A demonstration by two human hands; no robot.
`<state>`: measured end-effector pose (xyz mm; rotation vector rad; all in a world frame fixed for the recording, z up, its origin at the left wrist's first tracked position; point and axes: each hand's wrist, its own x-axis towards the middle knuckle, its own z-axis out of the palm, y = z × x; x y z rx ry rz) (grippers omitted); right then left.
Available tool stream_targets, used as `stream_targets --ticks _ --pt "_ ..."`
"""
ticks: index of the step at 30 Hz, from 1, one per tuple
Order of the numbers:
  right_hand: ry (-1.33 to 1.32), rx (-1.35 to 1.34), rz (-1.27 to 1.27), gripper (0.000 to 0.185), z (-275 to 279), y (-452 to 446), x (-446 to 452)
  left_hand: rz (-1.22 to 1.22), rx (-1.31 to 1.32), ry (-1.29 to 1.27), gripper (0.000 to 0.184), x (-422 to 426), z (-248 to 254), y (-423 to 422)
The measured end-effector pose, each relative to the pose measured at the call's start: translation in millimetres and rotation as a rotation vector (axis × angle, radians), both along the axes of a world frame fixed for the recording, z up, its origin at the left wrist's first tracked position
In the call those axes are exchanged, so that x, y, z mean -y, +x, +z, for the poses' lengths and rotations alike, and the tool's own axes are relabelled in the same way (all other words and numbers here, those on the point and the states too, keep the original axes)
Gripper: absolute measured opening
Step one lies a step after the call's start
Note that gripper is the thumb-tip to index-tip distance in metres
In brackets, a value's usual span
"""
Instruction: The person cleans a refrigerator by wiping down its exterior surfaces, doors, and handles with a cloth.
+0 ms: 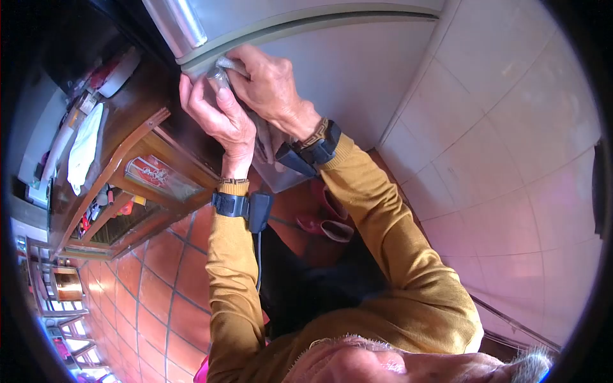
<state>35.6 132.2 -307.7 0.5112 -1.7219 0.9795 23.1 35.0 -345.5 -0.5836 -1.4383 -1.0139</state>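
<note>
A shiny cylindrical piece (218, 78), which looks like the end of a door handle, lies just below the seam between two pale door panels. My left hand (220, 121) curls round it, with the thumb against its near end. Beside it, my right hand (271, 86) pinches a whitish, crumpled strip (233, 65), possibly cloth or plastic, close to the top of that piece. The rest of the handle is hidden behind my hands and wrists. A translucent container (281, 177) shows partly below my wrists.
The upper door carries a silver handle (175, 25). To the left is a wooden cabinet (137, 137) with a white cloth (85, 147) on top. A tiled wall (498, 147) rises on the right. Reddish shoes (325, 228) rest on the terracotta floor (159, 287).
</note>
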Motion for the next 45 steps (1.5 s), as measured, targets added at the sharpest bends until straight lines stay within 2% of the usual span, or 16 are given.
stream_targets --ticks 6,7,8,11,13,15,18,22,24,27,30,35,39,45 --pt "-0.014 0.090 0.012 0.012 -40.9 9.4 -3.1 0.033 0.006 0.022 0.040 -2.1 -0.5 -2.1" --pt "-0.013 0.090 0.015 0.012 -37.6 10.9 -2.7 0.037 0.009 0.015 0.040 -2.0 -0.4 -0.2" --pt "0.012 0.128 0.006 0.016 -32.7 9.2 -3.5 0.162 -0.040 -0.029 0.042 0.2 1.0 -0.1" --pt "0.045 0.136 0.003 0.020 -1.4 2.3 -2.7 0.219 0.015 -0.003 0.037 -0.4 -2.5 3.7" --pt "0.049 0.099 0.007 0.020 2.4 2.2 -3.0 0.196 0.025 0.033 0.038 -2.8 -6.0 0.4" --pt "0.053 0.219 0.023 0.021 -12.4 6.4 -5.6 0.136 0.023 0.080 0.040 -3.9 -6.9 -3.3" --pt "-0.042 0.158 0.078 0.018 -44.4 10.1 0.6 0.050 0.095 0.186 0.040 -8.2 -9.3 -1.4" --pt "0.034 0.228 0.002 0.024 -17.9 6.6 -6.4 0.076 0.167 0.164 0.039 -4.5 -18.4 -3.4" --pt "0.022 0.344 0.077 0.026 0.1 12.6 -10.6 0.066 0.148 0.179 0.040 -7.1 -17.5 -3.7" --pt "0.012 0.369 0.035 0.027 -22.2 14.3 -4.7 0.055 0.123 0.190 0.041 -9.5 -14.4 -2.5" --pt "-0.026 0.278 0.062 0.023 -24.4 12.5 -3.2 0.056 0.138 0.163 0.040 -7.9 -13.2 1.0" --pt "-0.028 0.112 0.051 0.019 12.4 6.5 -10.3 0.096 0.097 0.133 0.039 -6.5 -16.0 -1.1" --pt "-0.123 0.280 -0.029 0.023 -14.3 9.4 -8.6 0.064 0.100 0.145 0.040 -5.4 -17.3 -3.4" --pt "-0.108 0.265 -0.088 0.023 8.3 12.4 -11.1 0.064 0.129 0.150 0.038 -6.2 -15.3 -0.4"
